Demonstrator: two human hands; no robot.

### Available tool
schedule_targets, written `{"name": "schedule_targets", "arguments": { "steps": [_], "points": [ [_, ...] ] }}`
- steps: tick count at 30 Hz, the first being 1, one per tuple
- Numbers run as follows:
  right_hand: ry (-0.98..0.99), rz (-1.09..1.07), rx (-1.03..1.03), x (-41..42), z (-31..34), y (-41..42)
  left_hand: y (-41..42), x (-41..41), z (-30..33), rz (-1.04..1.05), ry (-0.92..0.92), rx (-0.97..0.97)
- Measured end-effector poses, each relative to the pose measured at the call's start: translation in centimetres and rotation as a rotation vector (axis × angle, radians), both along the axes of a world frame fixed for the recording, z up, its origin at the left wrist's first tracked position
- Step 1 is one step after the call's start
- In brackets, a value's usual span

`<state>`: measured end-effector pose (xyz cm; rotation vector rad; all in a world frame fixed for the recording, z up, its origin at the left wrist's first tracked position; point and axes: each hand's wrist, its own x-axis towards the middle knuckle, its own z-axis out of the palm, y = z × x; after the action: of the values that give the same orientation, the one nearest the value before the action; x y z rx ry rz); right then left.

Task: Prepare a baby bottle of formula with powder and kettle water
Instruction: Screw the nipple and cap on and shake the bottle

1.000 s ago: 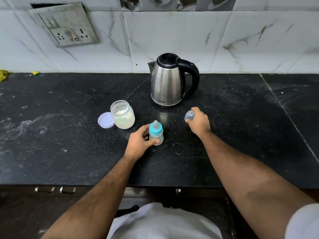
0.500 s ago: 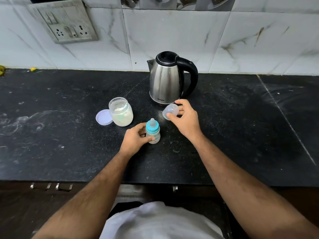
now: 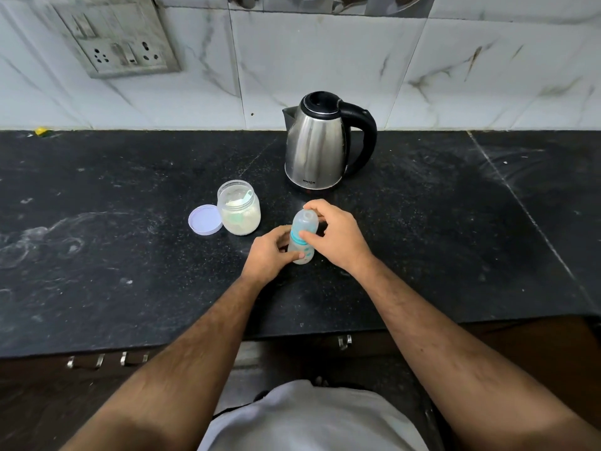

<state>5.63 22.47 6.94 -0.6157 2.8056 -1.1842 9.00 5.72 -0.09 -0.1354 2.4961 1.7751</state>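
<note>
A small baby bottle (image 3: 301, 252) with a teal collar stands on the black counter (image 3: 422, 239). My left hand (image 3: 270, 253) grips its lower body. A clear cap (image 3: 305, 222) sits over the bottle's top, and my right hand (image 3: 336, 237) holds that cap with thumb and fingers. Left of the bottle stands an open jar of white formula powder (image 3: 239, 211) with a scoop inside. The jar's lilac lid (image 3: 205, 219) lies flat beside it. A steel kettle (image 3: 317, 144) with a black handle stands behind, its lid down.
A tiled wall with a switch and socket plate (image 3: 120, 43) rises behind the counter. The counter's front edge runs just below my forearms, with drawer handles (image 3: 107, 359) under it. A small yellow scrap (image 3: 40, 130) lies at the back left.
My right hand carried the clear cap from the right, past the kettle's base, down onto the bottle's top. My left hand kept its grip on the bottle.
</note>
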Motion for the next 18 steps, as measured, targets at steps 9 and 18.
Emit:
{"name": "schedule_targets", "arguments": {
  "steps": [9,18],
  "points": [
    [-0.016,-0.042,0.069,0.50,-0.37,-0.43,-0.53,0.06,0.00,-0.039,0.010,0.023],
    [0.024,-0.026,0.060,0.45,-1.08,-0.47,-0.59,-0.12,-0.61,-0.025,0.027,0.025]
  ]
}}
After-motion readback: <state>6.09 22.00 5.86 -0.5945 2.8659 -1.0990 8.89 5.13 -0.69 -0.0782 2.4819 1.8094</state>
